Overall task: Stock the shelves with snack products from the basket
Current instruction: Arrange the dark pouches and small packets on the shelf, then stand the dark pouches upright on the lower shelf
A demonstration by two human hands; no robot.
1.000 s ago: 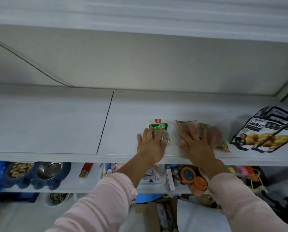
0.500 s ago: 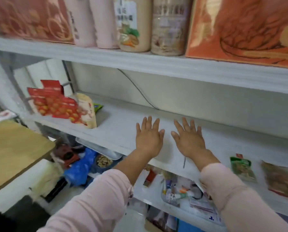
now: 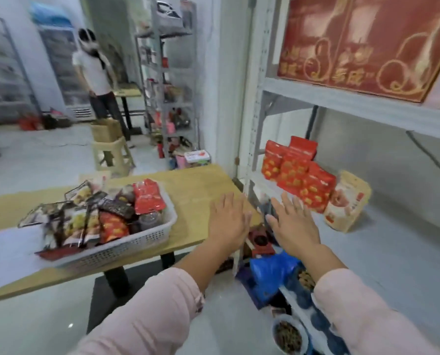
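1. Fingers (image 3: 228,202) of the left hand (image 3: 227,222) were straight and spread, palm down, holding nothing, above the table's (image 3: 193,193) right edge.
2. Right hand (image 3: 294,224) was likewise flat and empty, over the gap between table and shelf (image 3: 393,242).
3. Basket (image 3: 137,243) of snack packets (image 3: 147,198) sat on the table, left of both hands, with bare tabletop between.
4. Red packets (image 3: 300,175) stood at the shelf's left end, with bare shelf to their right.
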